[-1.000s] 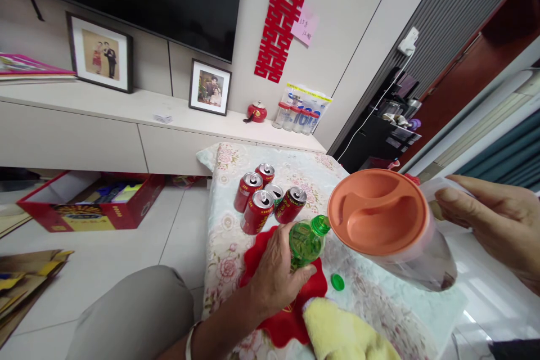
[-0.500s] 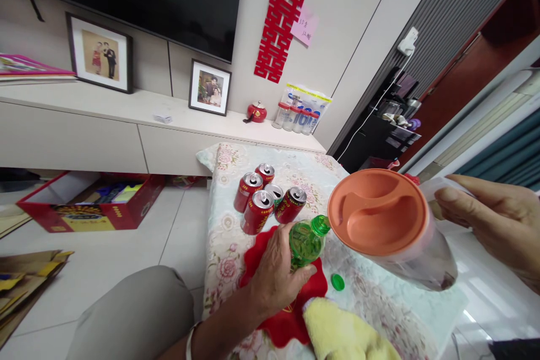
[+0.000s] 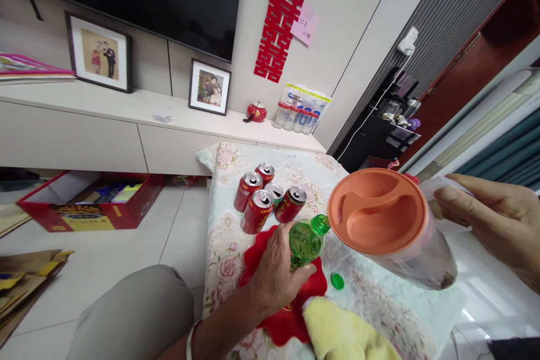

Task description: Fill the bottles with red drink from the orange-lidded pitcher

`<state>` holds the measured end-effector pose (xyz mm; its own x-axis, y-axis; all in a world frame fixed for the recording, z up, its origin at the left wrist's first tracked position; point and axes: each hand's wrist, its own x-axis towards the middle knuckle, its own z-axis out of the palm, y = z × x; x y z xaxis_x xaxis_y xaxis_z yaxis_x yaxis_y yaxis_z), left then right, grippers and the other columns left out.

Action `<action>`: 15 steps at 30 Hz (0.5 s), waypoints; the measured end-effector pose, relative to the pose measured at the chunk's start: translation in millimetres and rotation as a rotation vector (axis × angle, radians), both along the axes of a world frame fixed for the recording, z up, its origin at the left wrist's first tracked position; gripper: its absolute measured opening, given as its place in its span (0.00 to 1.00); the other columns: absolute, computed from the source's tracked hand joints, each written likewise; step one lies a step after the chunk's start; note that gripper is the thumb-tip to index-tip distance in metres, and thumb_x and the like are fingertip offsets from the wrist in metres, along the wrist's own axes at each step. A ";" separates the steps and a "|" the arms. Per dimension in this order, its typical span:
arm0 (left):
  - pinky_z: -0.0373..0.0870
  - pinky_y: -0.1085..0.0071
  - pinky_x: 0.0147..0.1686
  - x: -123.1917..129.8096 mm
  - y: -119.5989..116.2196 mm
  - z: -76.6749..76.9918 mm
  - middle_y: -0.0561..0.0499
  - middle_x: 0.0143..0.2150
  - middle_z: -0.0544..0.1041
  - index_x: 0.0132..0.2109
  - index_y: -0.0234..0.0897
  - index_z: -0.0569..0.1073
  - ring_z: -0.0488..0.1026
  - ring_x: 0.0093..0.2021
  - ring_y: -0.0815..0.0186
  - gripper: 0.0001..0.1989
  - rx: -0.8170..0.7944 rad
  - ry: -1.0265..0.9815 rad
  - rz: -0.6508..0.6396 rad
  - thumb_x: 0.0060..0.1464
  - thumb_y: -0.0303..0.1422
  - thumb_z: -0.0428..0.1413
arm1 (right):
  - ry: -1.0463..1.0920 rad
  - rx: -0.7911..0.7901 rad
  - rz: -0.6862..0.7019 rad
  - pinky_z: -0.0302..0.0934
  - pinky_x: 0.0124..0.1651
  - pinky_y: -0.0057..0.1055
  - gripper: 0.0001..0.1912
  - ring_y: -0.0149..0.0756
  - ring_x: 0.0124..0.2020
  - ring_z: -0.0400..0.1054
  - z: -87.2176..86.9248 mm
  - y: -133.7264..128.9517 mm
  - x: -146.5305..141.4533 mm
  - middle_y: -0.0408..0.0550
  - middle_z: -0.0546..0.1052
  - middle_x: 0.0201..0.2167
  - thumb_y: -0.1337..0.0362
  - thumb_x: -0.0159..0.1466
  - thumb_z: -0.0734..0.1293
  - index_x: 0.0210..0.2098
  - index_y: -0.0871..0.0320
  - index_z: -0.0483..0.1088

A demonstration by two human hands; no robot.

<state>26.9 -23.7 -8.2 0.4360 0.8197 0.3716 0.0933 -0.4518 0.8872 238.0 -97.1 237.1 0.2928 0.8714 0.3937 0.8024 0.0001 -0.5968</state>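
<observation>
My left hand [image 3: 276, 275] is wrapped round a green plastic bottle [image 3: 306, 242] whose uncapped mouth leans toward a pitcher. By its handle, my right hand [image 3: 493, 216] grips that clear pitcher [image 3: 426, 261], which has an orange lid [image 3: 377, 211] and is tilted toward the bottle. The near edge of the lid is beside the bottle's mouth; the pitcher's spout is hidden, and whether liquid flows cannot be seen. A green bottle cap [image 3: 337, 281] lies on the tablecloth. Under the bottle is a red scalloped mat [image 3: 291, 323]. Several opened drink cans [image 3: 257, 212] stand behind my left hand.
A yellow cloth [image 3: 343, 329] lies at the table's near side. The flowered tablecloth [image 3: 228, 267] covers the table. Beyond it, a white cabinet [image 3: 177, 124] bears photo frames, a red pot [image 3: 256, 112] and jars. On the floor at left sits a red box [image 3: 88, 219].
</observation>
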 end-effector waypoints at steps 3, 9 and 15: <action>0.73 0.47 0.55 0.0 -0.3 -0.2 0.36 0.57 0.73 0.61 0.36 0.58 0.72 0.59 0.48 0.32 0.008 -0.006 0.009 0.51 0.34 0.59 | -0.012 0.008 0.006 0.55 0.12 0.27 0.23 0.34 0.16 0.62 0.1 0.1 0.5 0.45 0.69 0.16 0.39 0.53 0.72 0.18 0.50 0.73; 0.72 0.46 0.56 0.3 0.6 -0.6 0.34 0.57 0.72 0.61 0.34 0.57 0.72 0.59 0.48 0.32 0.013 -0.006 -0.003 0.52 0.34 0.59 | -0.046 0.019 0.011 0.56 0.12 0.29 0.24 0.35 0.15 0.63 2.0 3.2 1.7 0.46 0.71 0.17 0.38 0.51 0.73 0.17 0.51 0.73; 0.72 0.46 0.56 -0.5 0.8 0.1 0.34 0.57 0.72 0.61 0.34 0.56 0.71 0.59 0.48 0.32 0.018 -0.005 -0.005 0.52 0.34 0.58 | -0.051 0.018 0.019 0.61 0.14 0.29 0.18 0.37 0.19 0.67 0.8 1.3 -2.0 0.43 0.75 0.20 0.38 0.56 0.70 0.22 0.43 0.76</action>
<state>26.4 -22.9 -8.1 0.4381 0.8109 0.3880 0.0870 -0.4678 0.8795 236.0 -95.8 237.9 0.2558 0.8691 0.4233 0.8313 0.0258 -0.5553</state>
